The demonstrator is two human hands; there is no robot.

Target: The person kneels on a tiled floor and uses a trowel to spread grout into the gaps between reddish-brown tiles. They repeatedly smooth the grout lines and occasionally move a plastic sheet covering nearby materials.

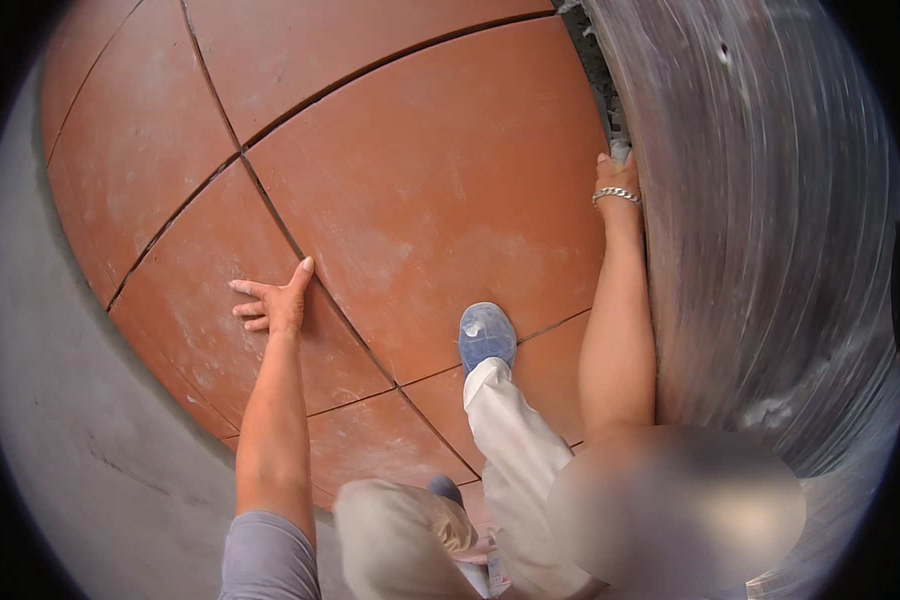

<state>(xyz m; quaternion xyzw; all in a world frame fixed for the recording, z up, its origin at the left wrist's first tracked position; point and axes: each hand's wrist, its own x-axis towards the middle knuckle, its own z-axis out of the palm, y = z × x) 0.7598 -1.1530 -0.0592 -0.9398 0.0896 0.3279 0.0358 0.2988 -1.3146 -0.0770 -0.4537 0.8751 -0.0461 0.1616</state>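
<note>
Smooth grey wall (70, 420) along the left, streaked brownish-grey surface (770, 220) with whitish smears opposite.

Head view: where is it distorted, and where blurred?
Head view: the reddish tiles show bowed edges, and black fills the picture's corners; head view, lower right: a smooth oval blur hides detail, while the left hand looks fairly clear.

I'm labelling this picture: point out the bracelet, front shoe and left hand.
Bracelet (616, 192): head view, middle of its chain.
Front shoe (487, 337): head view, its upper.
Left hand (285, 307): head view, back of the hand.
</note>
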